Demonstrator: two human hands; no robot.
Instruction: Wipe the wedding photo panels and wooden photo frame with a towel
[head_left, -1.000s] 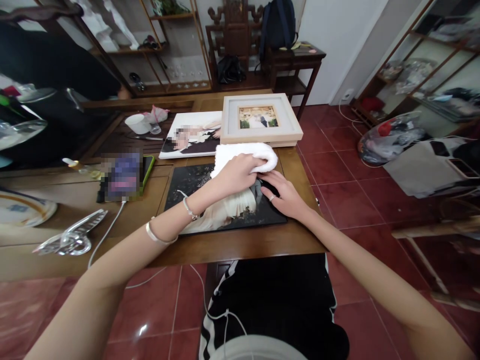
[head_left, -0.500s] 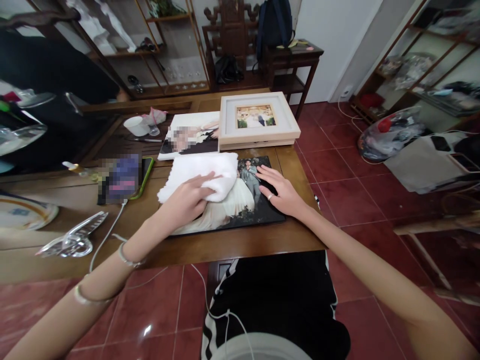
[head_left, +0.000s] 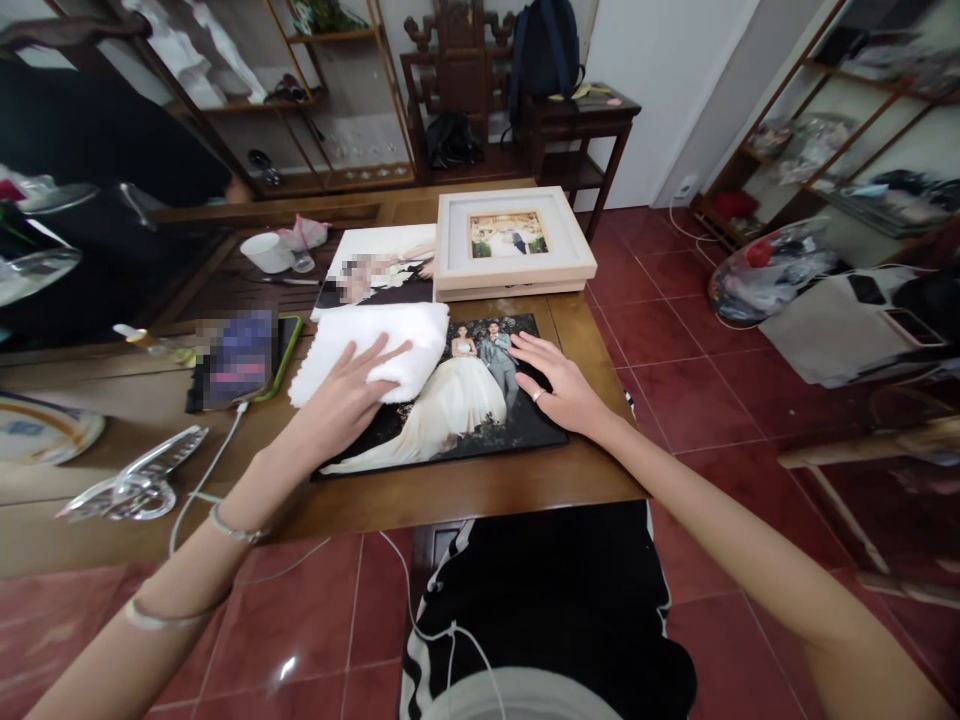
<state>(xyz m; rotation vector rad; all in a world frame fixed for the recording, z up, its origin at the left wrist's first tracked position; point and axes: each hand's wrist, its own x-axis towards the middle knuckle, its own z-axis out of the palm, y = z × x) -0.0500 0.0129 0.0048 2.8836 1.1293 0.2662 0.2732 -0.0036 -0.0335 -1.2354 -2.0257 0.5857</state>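
Note:
My left hand (head_left: pixel 351 392) presses on a white cloth (head_left: pixel 330 345), its fingers spread over the fabric. The cloth covers the upper left part of a dark wedding photo panel (head_left: pixel 457 405), which lies flat at the table's near edge. On the panel a couple shows, one in a long white dress, the other in a grey suit. My right hand (head_left: pixel 559 385) rests on the panel's right edge with fingers apart and a ring on one finger; it holds nothing.
Behind the panel lie a second photo print (head_left: pixel 375 262) and a pale wooden box frame (head_left: pixel 517 270). To the left are a phone with a green case (head_left: pixel 287 355), a silvery clip-like object (head_left: pixel 139 480), a plate (head_left: pixel 45 430), a dropper bottle (head_left: pixel 154 345) and a white cup (head_left: pixel 268 253).
My left hand and the cloth have slid left across the panel, uncovering the figure in the white dress. My right hand stays at the right edge.

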